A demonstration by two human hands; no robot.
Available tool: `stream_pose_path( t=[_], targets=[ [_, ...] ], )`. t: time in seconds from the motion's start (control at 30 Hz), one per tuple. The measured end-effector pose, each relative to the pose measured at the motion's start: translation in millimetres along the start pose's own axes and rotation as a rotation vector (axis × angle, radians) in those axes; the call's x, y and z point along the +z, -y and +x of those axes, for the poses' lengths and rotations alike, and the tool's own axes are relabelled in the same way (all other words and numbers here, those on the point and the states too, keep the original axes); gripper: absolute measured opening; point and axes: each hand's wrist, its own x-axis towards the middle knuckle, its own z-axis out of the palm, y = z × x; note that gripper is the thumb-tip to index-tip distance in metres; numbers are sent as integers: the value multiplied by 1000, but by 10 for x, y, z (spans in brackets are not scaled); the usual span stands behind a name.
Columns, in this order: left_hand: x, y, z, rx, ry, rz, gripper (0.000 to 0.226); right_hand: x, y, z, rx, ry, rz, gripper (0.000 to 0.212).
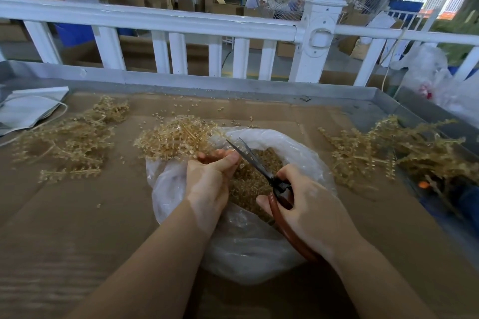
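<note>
Red-handled scissors are being gripped by the right hand, with the fingers curled through the loops and the blades parted. A tan sprue cluster is being pinched by the left hand at the eleven o'clock edge of the clear bag, in which cut pieces are being held.

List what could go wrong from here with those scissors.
1. The open blades of the scissors lie right beside the left hand, which grips the sprue bundle; a closing cut may nick a finger.
2. Cut pieces may fly past the bag; loose bits already dot the cardboard.
3. The blade tips sit near the bag's rim and could slit the film.
</note>
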Motion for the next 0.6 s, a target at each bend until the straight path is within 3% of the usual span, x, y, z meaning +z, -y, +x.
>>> stream_pose_path(
  t=[0.6],
  targets=[
    [-30, 29, 18, 8, -36, -77, 45, -25, 65, -4, 27, 35, -11, 40]
  ],
)
